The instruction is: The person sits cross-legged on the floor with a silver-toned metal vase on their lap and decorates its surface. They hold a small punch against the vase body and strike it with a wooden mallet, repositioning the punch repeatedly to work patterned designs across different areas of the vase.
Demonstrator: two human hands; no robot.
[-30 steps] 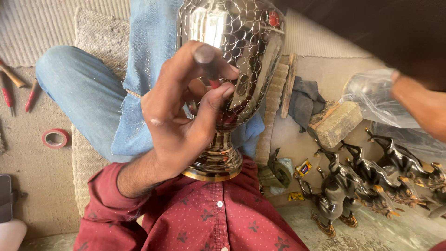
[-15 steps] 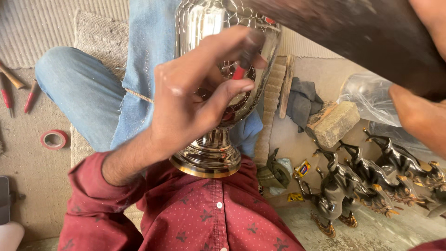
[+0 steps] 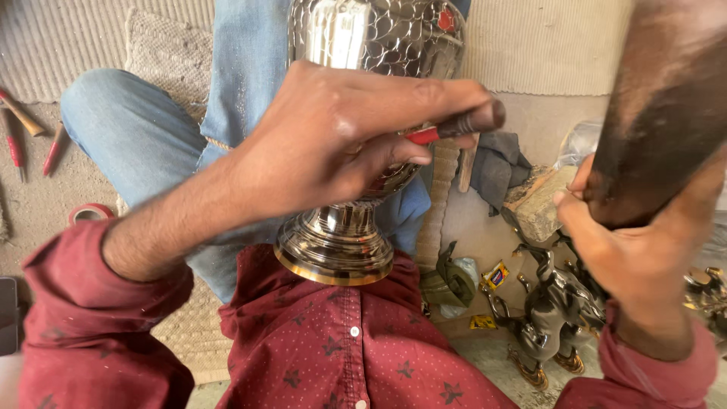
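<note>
- Your left hand (image 3: 333, 144) pinched a slim red-handled punch (image 3: 443, 130) against the shiny scale-patterned metal goblet (image 3: 363, 91), its foot braced on your chest.
- Your right hand (image 3: 636, 250) gripped a dark wooden mallet (image 3: 666, 98), fingers wrapped tight.
- Beyond, dark metal horse figurines (image 3: 553, 303) crowded the floor.

You're sitting on a dusty floor (image 3: 45, 189) covered in part by a woven mat (image 3: 163, 57), with a ribbed pale mat (image 3: 545, 45) further off on the right. Daylight falls soft and even. On the left lie red-handled tools (image 3: 15, 144) and a roll of tape (image 3: 89, 213). To the right you see a grey rag (image 3: 496, 163), a wooden block (image 3: 539, 206), a clear plastic bag (image 3: 579, 144), small yellow packets (image 3: 496, 276) and dark metal horse figures (image 3: 549, 310) standing close together
</note>
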